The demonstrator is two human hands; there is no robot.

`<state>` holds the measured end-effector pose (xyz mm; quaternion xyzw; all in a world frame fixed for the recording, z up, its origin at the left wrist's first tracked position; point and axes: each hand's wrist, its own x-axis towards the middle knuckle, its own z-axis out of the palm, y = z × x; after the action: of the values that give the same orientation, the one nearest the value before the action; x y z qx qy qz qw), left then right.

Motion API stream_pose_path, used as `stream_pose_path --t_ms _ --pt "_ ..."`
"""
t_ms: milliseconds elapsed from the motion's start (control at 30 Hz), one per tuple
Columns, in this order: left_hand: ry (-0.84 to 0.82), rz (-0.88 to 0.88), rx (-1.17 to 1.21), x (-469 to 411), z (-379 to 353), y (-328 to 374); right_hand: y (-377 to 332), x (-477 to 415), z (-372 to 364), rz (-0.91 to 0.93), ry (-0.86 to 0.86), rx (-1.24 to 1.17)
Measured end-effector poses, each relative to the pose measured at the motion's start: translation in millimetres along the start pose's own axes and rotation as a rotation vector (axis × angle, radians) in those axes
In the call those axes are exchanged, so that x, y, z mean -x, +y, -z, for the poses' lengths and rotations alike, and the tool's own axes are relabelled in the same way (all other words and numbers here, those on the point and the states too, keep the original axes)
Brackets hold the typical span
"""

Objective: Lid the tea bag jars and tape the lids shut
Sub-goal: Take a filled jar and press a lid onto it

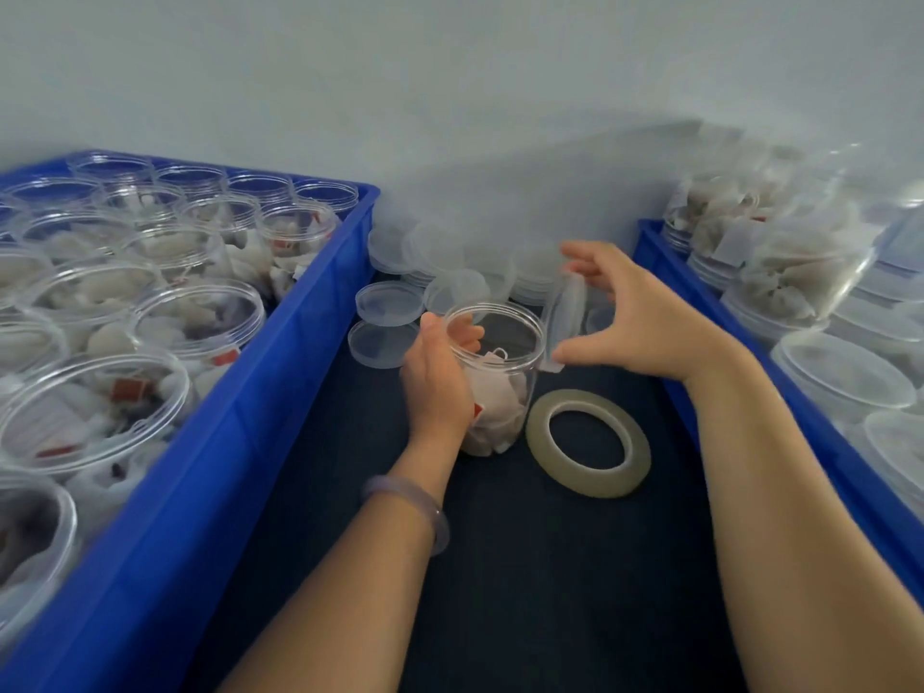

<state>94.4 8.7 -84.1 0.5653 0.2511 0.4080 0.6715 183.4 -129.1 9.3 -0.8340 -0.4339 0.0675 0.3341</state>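
Item: clear round plastic jar of white tea bags (495,387), upright and unlidded on the dark tabletop (525,567); my left hand (437,387) wraps its left side. Item: translucent round plastic lid (567,317), on edge just right of the jar mouth, pinched between thumb and fingers of my right hand (635,312). Item: ring-shaped roll of clear tape (587,442), flat beside the jar base. Loose lids (390,317) heaped behind. Blue plastic crate (240,432), left, holds open filled jars; second blue crate (665,272), right, holds lidded jars.
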Motion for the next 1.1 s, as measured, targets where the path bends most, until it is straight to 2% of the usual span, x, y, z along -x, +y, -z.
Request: stream_pose_path --t_ms 100,200,367,533,900,1000,1100 --pt "-0.027 0.017 0.005 8 6 4 -29 5 -6 0.062 -0.086 -0.195" --pt "-0.054 -0.006 -0.023 19 14 1 -45 8 -32 0.124 -0.145 -0.074" --pt "-0.107 0.001 -0.056 24 20 -2 -47 13 -58 0.239 0.01 0.041" --pt "-0.099 0.01 -0.051 24 23 -2 -52 13 -62 0.292 0.052 0.124" --pt "-0.11 -0.147 -0.1 22 22 0 -48 10 -56 0.263 -0.055 0.175" --pt "-0.114 -0.133 -0.122 23 20 0 -50 11 -56 0.23 -0.084 0.135" --pt "-0.116 -0.042 -0.111 22 19 -3 -54 14 -59 0.164 -0.048 0.158"
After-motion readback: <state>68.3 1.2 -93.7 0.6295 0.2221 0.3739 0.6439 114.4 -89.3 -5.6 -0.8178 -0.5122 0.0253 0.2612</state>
